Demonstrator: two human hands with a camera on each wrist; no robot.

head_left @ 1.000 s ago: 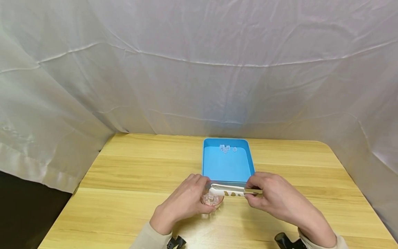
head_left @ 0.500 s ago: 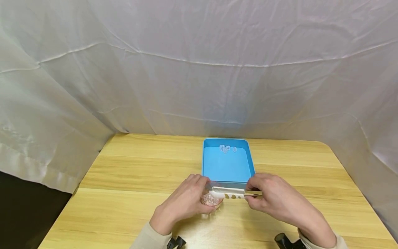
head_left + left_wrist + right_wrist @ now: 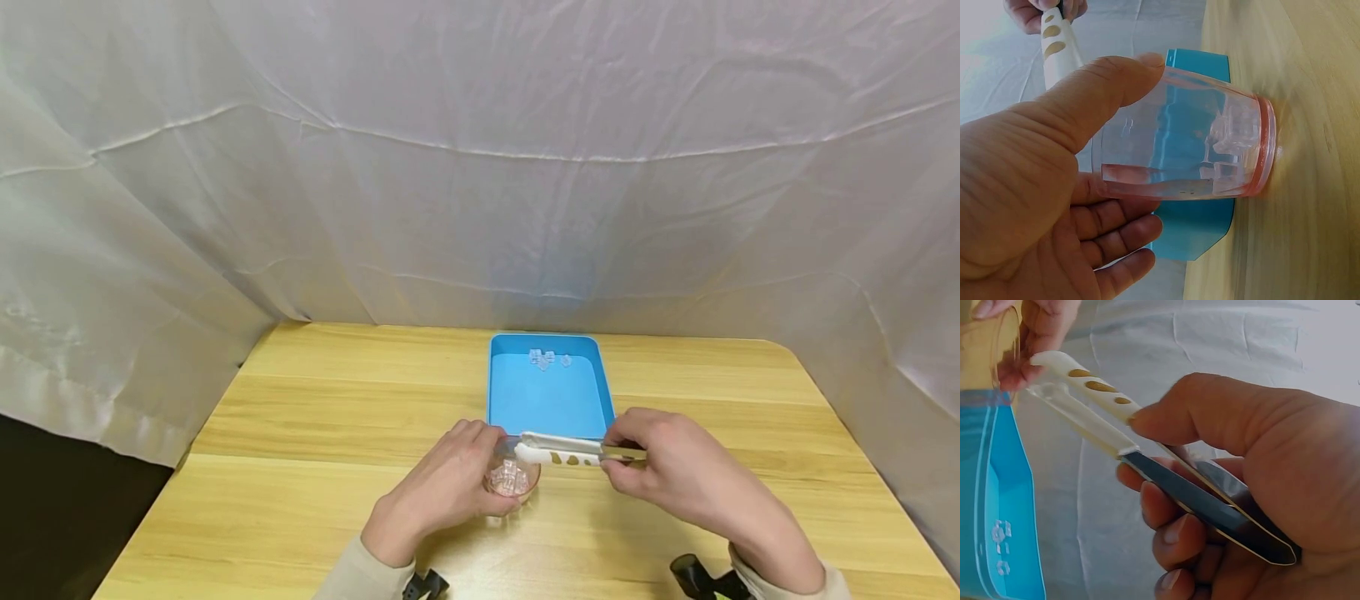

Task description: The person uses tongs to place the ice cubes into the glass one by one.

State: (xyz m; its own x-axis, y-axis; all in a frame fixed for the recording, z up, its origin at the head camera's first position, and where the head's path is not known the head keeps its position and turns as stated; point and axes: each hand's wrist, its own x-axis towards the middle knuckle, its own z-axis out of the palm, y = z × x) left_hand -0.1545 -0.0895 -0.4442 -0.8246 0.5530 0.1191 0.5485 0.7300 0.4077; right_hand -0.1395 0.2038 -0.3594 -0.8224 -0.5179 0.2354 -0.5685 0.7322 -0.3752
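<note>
My left hand point(image 3: 442, 479) grips a clear, pink-tinted cup point(image 3: 1188, 134), thumb on one side and fingers on the other. The cup stands upright on the table, with several clear cubes point(image 3: 508, 477) at its bottom. In my right hand point(image 3: 682, 467) are tongs point(image 3: 562, 448) with white tips that bear gold spots. Thumb and fingers pinch the tongs' arms, and the tips lie over the cup's far right rim. Seen from the right wrist, the white tips point(image 3: 1079, 422) stand a little apart, and no cube shows between them.
Just beyond the cup lies a blue tray point(image 3: 551, 408) with several clear cubes point(image 3: 542, 358) near its far wall. A pale curtain point(image 3: 480, 167) hangs behind and beside the wooden table point(image 3: 337, 417).
My right hand and the tongs have shifted slightly away from me and to the right, baring more of the cubes in the cup. The left hand and cup have stayed put.
</note>
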